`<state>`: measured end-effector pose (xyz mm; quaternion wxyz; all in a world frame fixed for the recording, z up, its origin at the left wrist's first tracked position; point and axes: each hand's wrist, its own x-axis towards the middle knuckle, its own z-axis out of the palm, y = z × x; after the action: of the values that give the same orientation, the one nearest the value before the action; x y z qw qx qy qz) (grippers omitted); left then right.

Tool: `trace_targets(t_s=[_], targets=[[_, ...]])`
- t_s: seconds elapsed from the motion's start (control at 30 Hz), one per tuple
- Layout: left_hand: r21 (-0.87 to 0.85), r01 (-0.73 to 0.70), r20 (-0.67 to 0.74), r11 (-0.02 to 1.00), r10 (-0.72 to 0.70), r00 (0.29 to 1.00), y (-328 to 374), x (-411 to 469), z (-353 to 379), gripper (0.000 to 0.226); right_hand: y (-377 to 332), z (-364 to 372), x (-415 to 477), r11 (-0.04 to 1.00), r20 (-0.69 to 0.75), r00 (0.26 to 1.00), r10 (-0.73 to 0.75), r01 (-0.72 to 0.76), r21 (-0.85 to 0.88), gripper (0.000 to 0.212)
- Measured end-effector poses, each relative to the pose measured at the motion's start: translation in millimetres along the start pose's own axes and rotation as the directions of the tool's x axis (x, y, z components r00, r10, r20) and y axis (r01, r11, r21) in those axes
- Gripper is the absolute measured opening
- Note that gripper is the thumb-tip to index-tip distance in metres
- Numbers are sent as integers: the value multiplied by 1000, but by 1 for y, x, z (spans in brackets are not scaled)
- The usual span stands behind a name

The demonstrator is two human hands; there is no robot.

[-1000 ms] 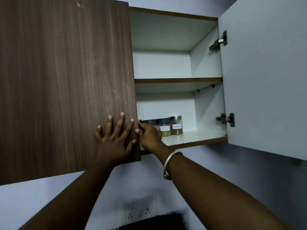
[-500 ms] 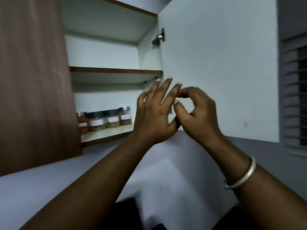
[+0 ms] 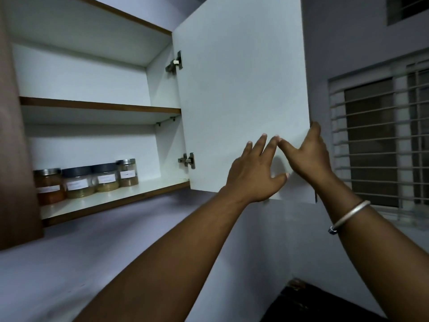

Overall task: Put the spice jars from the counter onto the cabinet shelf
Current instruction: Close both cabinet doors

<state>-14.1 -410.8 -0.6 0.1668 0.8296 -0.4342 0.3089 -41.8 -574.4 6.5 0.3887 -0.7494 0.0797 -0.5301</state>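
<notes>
The cabinet [image 3: 81, 73] is standing open, filling the view from 9 to 12 o'clock. Its right door [image 3: 241, 89] is swinging out at 1 o'clock, and the left door [image 3: 14, 159] is showing only as an edge at 9. Both hands are now working the right door, having left the left door and the shelf [image 3: 144, 189] a second ago. The left hand [image 3: 253, 175], at 4 o'clock, is pressing flat on the door's inner face with fingers spread and straight. The right hand [image 3: 308, 156], at 3 o'clock, is gripping the door's free edge. Four jars [image 3: 80, 182] are sitting in a row on the shelf at 8 o'clock, untouched. The placing looks finished, so closing up is likely beginning.
</notes>
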Motion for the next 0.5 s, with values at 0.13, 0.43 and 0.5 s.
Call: trace_targets(t_s=[0.13, 0.43, 0.5], targets=[[-147, -24, 47, 989, 31, 998, 11, -5, -10, 91, -1, -3, -13, 991, -103, 989, -103, 110, 73, 49], [-259, -92, -39, 962, 85, 996, 4, -79, -67, 109, -71, 18, -81, 826, -171, 888, -427, 460, 328, 29], [-319, -110, -106, 941, 80, 991, -10, -97, -77, 109, -89, 33, -94, 775, -188, 873, -450, 486, 403, 25]])
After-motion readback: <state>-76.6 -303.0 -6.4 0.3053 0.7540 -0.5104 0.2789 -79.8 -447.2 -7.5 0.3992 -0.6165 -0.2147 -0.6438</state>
